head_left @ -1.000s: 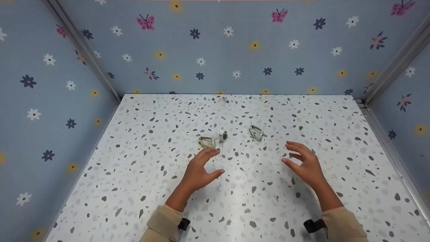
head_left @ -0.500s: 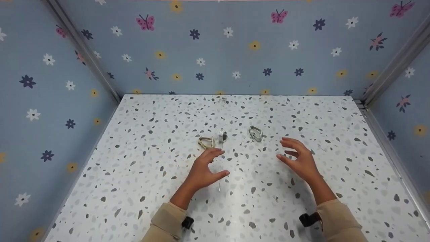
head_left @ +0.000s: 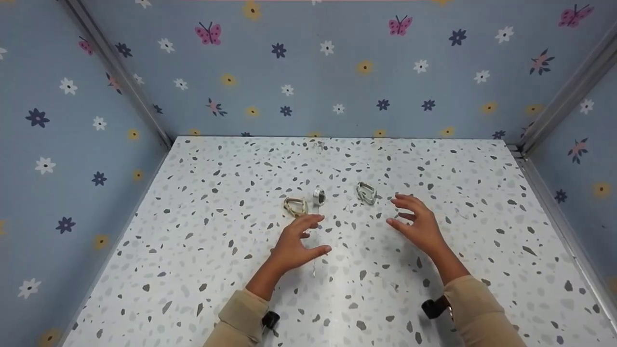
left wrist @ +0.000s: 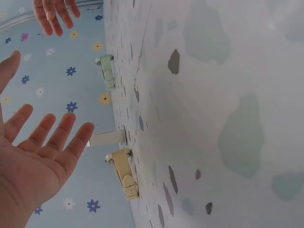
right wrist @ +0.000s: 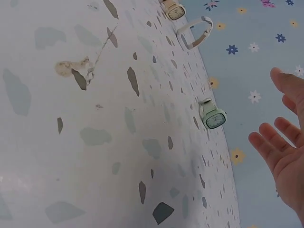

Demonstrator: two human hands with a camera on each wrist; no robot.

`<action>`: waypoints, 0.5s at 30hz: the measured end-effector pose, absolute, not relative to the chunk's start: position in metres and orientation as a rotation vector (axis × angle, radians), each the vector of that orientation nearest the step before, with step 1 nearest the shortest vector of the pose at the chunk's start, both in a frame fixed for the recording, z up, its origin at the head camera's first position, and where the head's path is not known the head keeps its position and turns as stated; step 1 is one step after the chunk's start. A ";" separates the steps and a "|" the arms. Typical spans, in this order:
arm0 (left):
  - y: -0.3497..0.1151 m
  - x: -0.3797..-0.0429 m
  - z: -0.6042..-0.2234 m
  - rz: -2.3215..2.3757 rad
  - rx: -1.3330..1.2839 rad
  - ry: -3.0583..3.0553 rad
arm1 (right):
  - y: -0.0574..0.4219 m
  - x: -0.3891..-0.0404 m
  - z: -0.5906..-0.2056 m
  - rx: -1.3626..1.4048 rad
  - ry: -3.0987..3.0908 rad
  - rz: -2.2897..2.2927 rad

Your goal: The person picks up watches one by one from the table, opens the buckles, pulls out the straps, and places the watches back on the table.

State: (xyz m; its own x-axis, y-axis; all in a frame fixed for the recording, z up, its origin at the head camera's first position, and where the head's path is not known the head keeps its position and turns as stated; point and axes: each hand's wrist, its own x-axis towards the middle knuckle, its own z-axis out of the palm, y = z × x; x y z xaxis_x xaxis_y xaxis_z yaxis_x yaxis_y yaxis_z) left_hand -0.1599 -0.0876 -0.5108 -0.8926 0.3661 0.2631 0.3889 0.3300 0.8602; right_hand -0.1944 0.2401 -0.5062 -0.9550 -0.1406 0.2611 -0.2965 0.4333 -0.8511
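Observation:
Both hands hover over the speckled table (head_left: 241, 289) with fingers spread and relaxed, holding nothing. My left hand (head_left: 292, 246) is just in front of a beige wristwatch (left wrist: 124, 173), its fingertips near the strap in the head view. Beside that watch stands a white ring-shaped band (left wrist: 108, 138), upright on its edge. To the right lies a pale green wristwatch (right wrist: 213, 118), its strap closed in a loop and its squarish dial facing the right wrist camera. My right hand (head_left: 418, 227) is to the right of and nearer than the green watch, palm turned inward.
Blue panels printed with flowers and butterflies (head_left: 207, 33) wall in the table at the back and both sides. Metal strips (head_left: 120, 72) run along the corners. A brown stain (right wrist: 66, 67) and a thin crack-like line mark the tabletop.
My right hand has moved left and slightly forward, closer to the green watch. My left hand has shifted a little to the right. The watches and the white band stay put.

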 end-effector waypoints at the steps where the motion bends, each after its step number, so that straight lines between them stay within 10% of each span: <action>1: -0.087 -0.160 -0.511 -1.659 -0.716 -2.545 | 0.239 -0.196 -0.507 0.386 -2.531 1.538; 15: -0.081 -0.160 -0.514 -1.755 -0.590 -2.544 | 0.223 -0.221 -0.516 0.325 -2.522 1.495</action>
State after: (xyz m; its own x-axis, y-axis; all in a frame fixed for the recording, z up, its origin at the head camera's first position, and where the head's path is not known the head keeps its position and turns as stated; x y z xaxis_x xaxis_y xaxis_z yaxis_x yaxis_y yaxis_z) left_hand -0.1602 -0.0814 -0.5139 -0.9297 0.3060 0.2052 0.3005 0.3076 0.9028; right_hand -0.2210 0.2230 -0.5164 -0.9576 -0.0896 0.2737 -0.2831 0.4669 -0.8378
